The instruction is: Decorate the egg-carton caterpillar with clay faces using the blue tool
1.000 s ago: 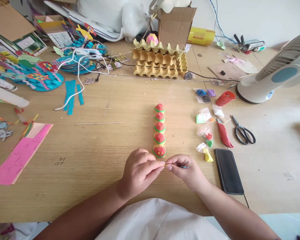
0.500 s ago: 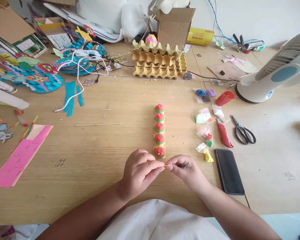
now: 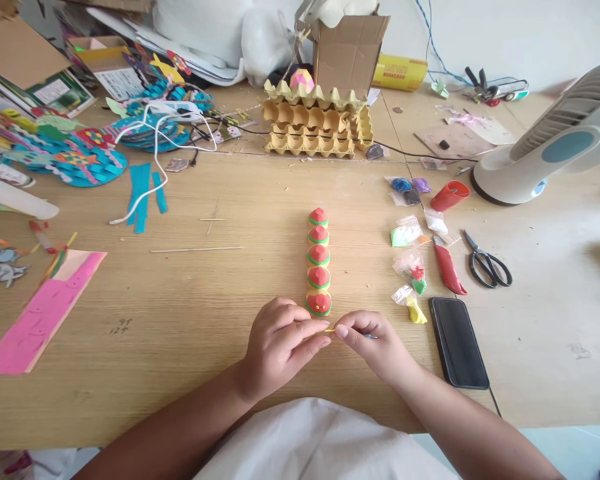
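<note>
Thumb and forefinger of the left hand [image 3: 277,343], closer together earlier, now gape by the near end of the red-topped row [image 3: 319,277], beside a thin yellow strip [image 3: 329,331] lying lengthwise left to right, pinched in the right hand [image 3: 373,339].

There is a big open spot on the worktop [image 3: 180,373] between the pink paper [image 3: 43,313] and the red and green bumps [image 3: 319,257]. A long thin stick [image 3: 195,249] lies in part of it. Another open path runs between the bumps and the little bags [image 3: 405,232]. Egg trays [image 3: 310,139] block the far side.
</note>
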`<state>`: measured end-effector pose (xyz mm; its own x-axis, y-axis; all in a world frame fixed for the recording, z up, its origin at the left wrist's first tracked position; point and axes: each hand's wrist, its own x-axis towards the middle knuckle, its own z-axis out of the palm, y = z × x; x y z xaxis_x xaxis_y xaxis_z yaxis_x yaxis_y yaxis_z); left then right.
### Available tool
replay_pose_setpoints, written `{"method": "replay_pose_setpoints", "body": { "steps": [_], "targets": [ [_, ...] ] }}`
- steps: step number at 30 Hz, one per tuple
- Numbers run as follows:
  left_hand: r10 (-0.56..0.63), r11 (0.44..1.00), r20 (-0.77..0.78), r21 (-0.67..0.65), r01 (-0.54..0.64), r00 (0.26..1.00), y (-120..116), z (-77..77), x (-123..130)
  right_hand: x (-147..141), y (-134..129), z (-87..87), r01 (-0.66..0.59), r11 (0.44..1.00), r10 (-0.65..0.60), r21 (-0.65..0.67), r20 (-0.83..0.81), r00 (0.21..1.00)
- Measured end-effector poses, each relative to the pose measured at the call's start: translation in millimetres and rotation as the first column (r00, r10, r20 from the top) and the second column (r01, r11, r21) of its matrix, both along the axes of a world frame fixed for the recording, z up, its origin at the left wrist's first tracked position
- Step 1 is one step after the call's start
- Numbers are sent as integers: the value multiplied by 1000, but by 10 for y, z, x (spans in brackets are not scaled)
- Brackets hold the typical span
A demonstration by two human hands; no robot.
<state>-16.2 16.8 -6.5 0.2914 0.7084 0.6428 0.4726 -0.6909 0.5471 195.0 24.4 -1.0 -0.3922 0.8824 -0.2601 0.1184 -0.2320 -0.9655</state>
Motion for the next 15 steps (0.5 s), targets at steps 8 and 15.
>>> {"method": "replay_pose_setpoints", "body": {
  "steps": [8,15],
  "targets": [
    [9,1000,7,-12,-9,1000,3,44,1,17,1,1,-48,999,48,17,-1,999],
    [9,1000,10,-19,-9,1000,0,27,8,3,-14,-9,-23,999,22,-33,-57,998]
  ]
}}
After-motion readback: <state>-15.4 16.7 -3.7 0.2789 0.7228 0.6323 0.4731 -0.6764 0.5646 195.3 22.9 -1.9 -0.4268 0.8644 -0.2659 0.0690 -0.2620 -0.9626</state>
